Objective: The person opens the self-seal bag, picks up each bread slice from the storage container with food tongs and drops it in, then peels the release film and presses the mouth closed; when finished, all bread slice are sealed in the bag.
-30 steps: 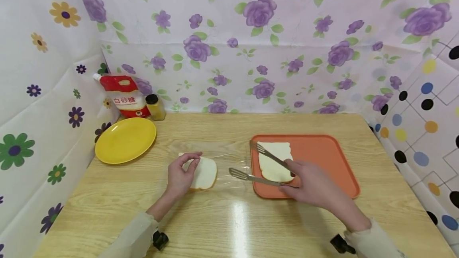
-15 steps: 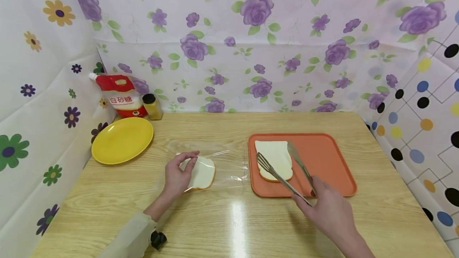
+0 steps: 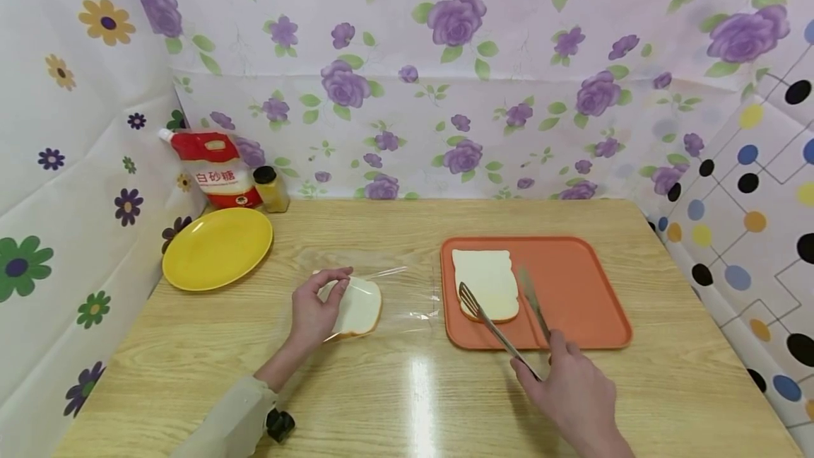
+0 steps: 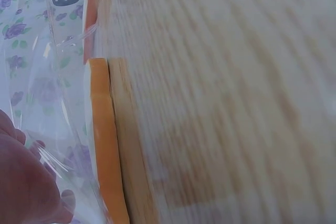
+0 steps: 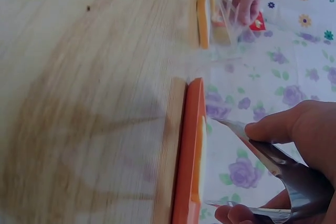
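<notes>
My left hand (image 3: pixel 314 309) pinches the top of a clear plastic bag (image 3: pixel 413 295) with thumb and fingers. One white bread slice (image 3: pixel 361 308) lies in or under that plastic; which, I cannot tell. Metal tongs (image 3: pixel 499 334) are held in my right hand (image 3: pixel 575 394), their arms spread apart. A second bread slice (image 3: pixel 488 271) lies flat on the orange tray (image 3: pixel 575 295). One slotted tong end hovers over this slice's left side, the other is just past its right edge. In the right wrist view the tong tips sit above the tray's rim (image 5: pixel 186 156).
At the back left are a yellow plate (image 3: pixel 217 249), a red and white sugar pouch (image 3: pixel 219 172) and a small yellow jar (image 3: pixel 271 189) with a black lid. Floral cloth (image 3: pixel 407 112) walls in the wooden table (image 3: pixel 369 401).
My right hand has drawn back toward me and turned the tongs, so their ends moved from the tray's left edge to either side of the slice. My left hand stays put.
</notes>
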Available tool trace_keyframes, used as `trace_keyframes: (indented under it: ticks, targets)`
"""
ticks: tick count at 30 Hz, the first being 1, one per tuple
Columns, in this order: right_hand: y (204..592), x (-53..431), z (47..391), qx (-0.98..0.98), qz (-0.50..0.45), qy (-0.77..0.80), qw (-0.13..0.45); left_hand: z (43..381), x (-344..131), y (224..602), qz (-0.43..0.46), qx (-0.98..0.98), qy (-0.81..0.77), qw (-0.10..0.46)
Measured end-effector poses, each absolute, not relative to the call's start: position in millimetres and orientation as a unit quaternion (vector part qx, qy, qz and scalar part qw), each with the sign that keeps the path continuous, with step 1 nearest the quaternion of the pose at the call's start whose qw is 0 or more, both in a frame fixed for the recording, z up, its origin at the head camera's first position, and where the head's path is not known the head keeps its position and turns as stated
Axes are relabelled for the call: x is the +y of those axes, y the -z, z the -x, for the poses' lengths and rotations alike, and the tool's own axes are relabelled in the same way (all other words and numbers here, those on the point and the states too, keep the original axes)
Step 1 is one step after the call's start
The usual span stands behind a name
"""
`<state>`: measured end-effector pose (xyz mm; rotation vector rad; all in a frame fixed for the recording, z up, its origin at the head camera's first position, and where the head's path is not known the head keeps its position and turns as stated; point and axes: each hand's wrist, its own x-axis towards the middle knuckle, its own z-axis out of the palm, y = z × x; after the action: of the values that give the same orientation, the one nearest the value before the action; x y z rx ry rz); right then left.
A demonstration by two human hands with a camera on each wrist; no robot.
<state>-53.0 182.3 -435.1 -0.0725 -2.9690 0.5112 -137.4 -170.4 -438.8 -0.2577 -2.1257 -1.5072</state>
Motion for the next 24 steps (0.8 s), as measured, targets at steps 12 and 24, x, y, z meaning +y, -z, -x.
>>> trace_keyframes:
  ticks: [12,24]
  targets:
    - [442.8,164.2,50.9,-0.99,0.017,-0.132,0.05,155.0,-182.0,474.8,0.09,-0.782,0.561,0.256]
    - [452.2,150.9,50.5,-0.987,0.011,-0.155,0.049,156.2,-182.0,476.4,0.089,-0.778,0.567,0.254]
